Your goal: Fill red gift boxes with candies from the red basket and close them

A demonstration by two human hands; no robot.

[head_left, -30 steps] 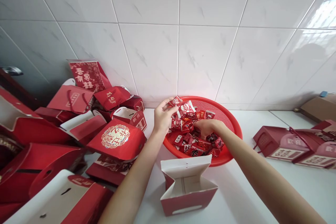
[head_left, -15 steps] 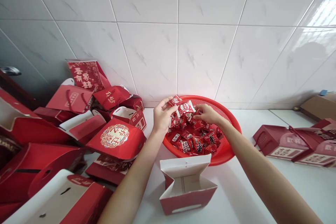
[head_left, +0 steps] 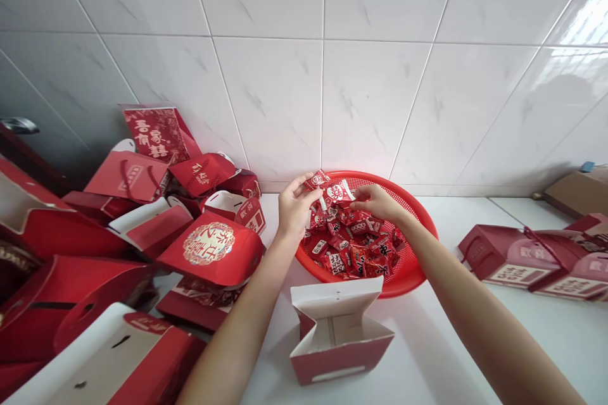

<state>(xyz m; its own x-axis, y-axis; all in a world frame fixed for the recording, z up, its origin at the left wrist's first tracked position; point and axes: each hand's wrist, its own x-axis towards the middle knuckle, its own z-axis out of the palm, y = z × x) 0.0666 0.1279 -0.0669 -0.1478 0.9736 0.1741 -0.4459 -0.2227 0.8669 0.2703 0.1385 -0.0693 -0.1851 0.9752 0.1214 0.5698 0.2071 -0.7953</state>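
Note:
A round red plastic basket (head_left: 418, 228) holds many red wrapped candies (head_left: 358, 256). Above its left side, my left hand (head_left: 295, 207) is closed on small red candy packets (head_left: 317, 181), pinched between thumb and fingers. My right hand (head_left: 377, 204) is over the back of the basket, its fingertips closed at the white end of a red and white packet (head_left: 338, 192). In front of the basket stands an open red box (head_left: 342, 361), its white inside facing up, with nothing seen in it.
Many red gift boxes (head_left: 211, 247) are heaped on the left. Closed pinkish-red boxes (head_left: 506, 259) stand in a row at the right, with a brown cardboard box (head_left: 577, 193) behind them. A tiled wall (head_left: 266, 107) rises behind the white table (head_left: 441, 335).
My right hand has risen slightly from the candies, and its fingers have closed at the red and white packet. My left hand stays nearly where it was, still holding packets.

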